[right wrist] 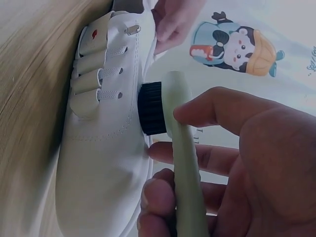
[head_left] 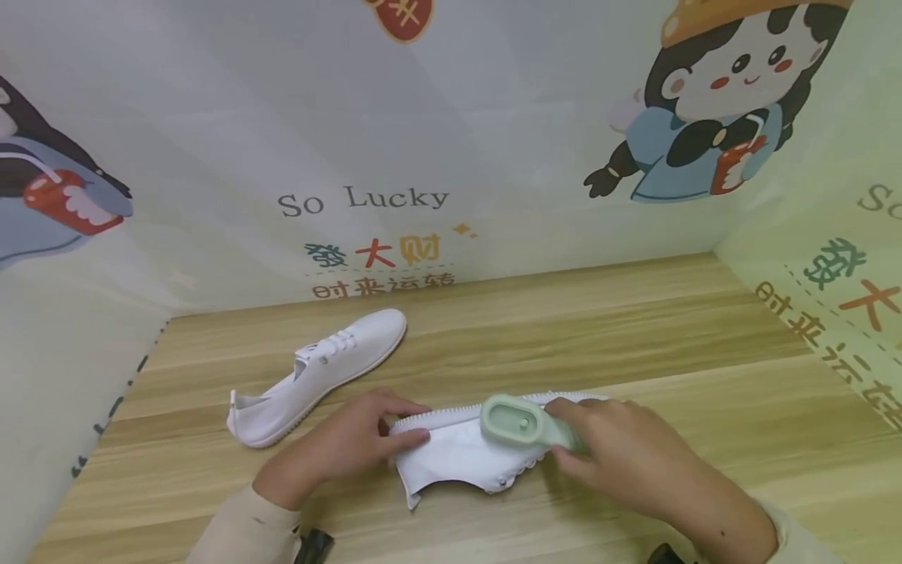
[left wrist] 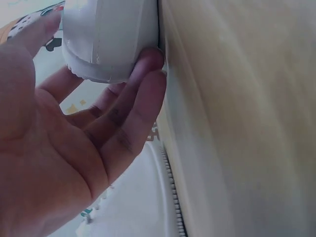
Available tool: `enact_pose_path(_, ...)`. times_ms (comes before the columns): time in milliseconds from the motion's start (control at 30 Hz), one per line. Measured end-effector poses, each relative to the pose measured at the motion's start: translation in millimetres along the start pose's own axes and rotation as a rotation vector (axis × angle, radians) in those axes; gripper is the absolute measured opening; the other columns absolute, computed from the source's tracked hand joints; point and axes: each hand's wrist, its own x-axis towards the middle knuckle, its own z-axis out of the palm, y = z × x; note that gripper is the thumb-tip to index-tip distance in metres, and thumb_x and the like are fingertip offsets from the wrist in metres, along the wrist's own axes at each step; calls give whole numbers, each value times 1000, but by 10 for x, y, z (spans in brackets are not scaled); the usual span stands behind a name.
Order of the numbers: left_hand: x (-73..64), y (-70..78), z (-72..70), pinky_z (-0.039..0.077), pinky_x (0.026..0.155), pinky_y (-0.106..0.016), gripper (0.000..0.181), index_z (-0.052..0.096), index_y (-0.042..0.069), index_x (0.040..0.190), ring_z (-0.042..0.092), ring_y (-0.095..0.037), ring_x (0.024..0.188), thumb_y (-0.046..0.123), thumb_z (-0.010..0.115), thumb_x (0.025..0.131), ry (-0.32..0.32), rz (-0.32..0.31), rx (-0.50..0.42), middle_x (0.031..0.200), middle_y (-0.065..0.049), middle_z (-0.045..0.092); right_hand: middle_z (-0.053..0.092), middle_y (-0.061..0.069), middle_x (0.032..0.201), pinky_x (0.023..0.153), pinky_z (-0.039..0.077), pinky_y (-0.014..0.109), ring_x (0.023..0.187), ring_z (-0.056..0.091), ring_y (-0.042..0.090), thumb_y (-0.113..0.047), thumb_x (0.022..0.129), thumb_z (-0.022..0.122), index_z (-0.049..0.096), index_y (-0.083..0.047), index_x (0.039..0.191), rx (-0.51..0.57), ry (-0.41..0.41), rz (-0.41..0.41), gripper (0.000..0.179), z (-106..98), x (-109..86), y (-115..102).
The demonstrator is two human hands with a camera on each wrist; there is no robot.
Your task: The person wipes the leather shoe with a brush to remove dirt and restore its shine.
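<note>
A white lace-up shoe (head_left: 451,458) lies on its side at the front of the table. My left hand (head_left: 355,439) grips its heel end, thumb on the near side and fingers at the sole edge; the left wrist view shows the fingers curled round the heel (left wrist: 111,39). With my right hand (head_left: 613,446) I hold a pale green brush (head_left: 510,423) by its handle. In the right wrist view the brush's black bristles (right wrist: 152,108) touch the side of the shoe (right wrist: 103,168) beside the lace holes.
A second white shoe (head_left: 331,372) stands behind and to the left on the wood-grain table (head_left: 564,337). Printed cloth walls (head_left: 493,149) with cartoon figures and lettering rise at the back and both sides.
</note>
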Motion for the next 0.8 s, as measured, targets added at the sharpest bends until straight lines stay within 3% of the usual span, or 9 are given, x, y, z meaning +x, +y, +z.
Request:
enact_pose_path(233, 3, 56, 26, 46, 70, -22, 41, 71, 23, 124, 52, -5, 78, 48, 67, 92, 14, 11, 92, 96, 9, 66, 64, -9, 82, 55, 39, 20, 65, 46, 1, -27, 85, 73, 68, -13, 118, -2, 48, -46, 36, -9, -13, 3)
enact_pose_path(500, 57, 36, -7, 50, 78, -25, 32, 73, 29, 119, 58, -2, 86, 48, 63, 95, 27, 42, 136, 96, 14, 68, 72, -3, 99, 60, 48, 27, 72, 56, 4, -26, 86, 71, 67, -15, 120, -1, 122, -6, 36, -62, -13, 29)
enact_pose_path(667, 49, -28, -15, 51, 82, -27, 27, 74, 30, 105, 59, 0, 87, 49, 57, 98, 32, 53, 139, 94, 17, 68, 69, -6, 93, 58, 44, 24, 68, 51, 3, -22, 86, 70, 68, -16, 116, 32, 191, 17, 31, -102, -14, 88)
enact_pose_path(800, 52, -66, -76, 48, 73, -24, 27, 68, 31, 91, 55, -2, 77, 51, 52, 100, 36, 19, 108, 78, 16, 61, 72, -2, 93, 56, 45, 25, 66, 53, 4, -23, 87, 71, 68, -13, 117, 43, 250, 46, 32, -168, 14, 159)
